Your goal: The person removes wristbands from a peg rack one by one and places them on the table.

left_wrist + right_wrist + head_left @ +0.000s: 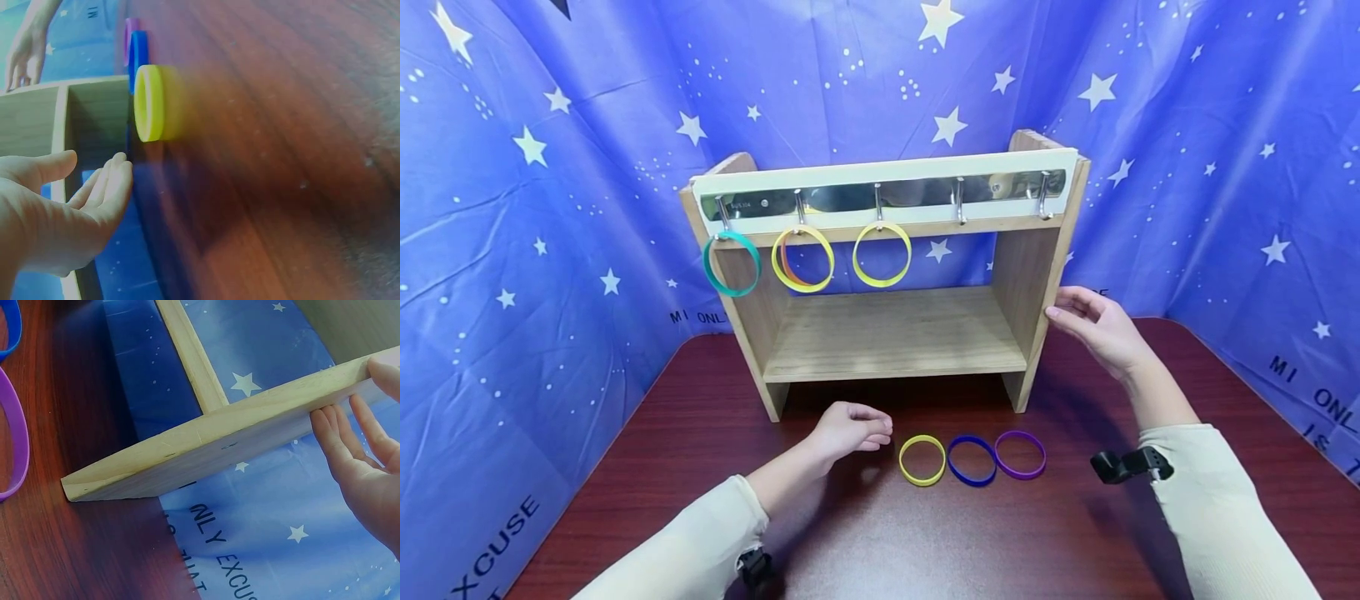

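My left hand (852, 427) hovers low over the table, holding nothing, its thumb apart from its loosely extended fingers in the left wrist view. Just right of it lies a yellow wristband (922, 461), followed by a blue wristband (972, 461) and a purple wristband (1021, 455). My right hand (1097, 327) touches the right side panel of a wooden shelf (895, 333). In the right wrist view, the thumb (386, 376) rests on the panel's front edge and the fairly straight fingers meet its outer face.
A metal hook rail (917, 193) runs along the shelf's top front. A teal wristband (755, 279) hangs on the leftmost hook, yellow and orange bands (805, 288) on the second, another yellow band (882, 284) on the third. Starry blue cloth (625, 167) surrounds the dark red table (647, 467).
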{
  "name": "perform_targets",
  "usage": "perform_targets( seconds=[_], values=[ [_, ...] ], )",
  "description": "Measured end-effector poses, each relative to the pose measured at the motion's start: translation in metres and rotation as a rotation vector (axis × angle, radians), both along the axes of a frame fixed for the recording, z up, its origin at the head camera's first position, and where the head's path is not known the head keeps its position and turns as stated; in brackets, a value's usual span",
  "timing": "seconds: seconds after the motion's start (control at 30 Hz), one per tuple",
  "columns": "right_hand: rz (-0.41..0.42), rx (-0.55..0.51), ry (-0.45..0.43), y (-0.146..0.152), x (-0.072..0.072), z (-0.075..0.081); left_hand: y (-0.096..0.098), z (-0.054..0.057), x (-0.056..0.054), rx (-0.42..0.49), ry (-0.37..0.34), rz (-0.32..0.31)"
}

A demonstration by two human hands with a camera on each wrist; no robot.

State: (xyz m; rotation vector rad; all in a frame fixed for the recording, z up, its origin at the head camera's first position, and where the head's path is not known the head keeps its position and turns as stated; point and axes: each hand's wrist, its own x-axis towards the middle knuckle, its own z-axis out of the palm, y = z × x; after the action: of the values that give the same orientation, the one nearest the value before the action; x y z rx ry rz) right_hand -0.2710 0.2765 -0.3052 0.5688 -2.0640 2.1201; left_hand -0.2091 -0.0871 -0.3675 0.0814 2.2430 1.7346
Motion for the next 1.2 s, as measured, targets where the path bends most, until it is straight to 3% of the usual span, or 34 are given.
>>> perform_targets(
  seconds=[0.47, 0.77, 1.2],
  values=[
    [-0.014, -0.003, -0.004, -0.001, 0.001, 0.0, -0.004, 0.021, -0.008, 0.104, 0.005, 0.033],
    [-0.004, -0.022, -0.004, -0.001, 0.001, -0.001, -0.002, 0.041, -0.009, 0.172, 0.025, 0.055],
    [0.011, -0.044, 0.003, -0.002, 0.001, -0.001, 0.001, 0.069, -0.014, 0.265, 0.088, 0.014]
  ],
)
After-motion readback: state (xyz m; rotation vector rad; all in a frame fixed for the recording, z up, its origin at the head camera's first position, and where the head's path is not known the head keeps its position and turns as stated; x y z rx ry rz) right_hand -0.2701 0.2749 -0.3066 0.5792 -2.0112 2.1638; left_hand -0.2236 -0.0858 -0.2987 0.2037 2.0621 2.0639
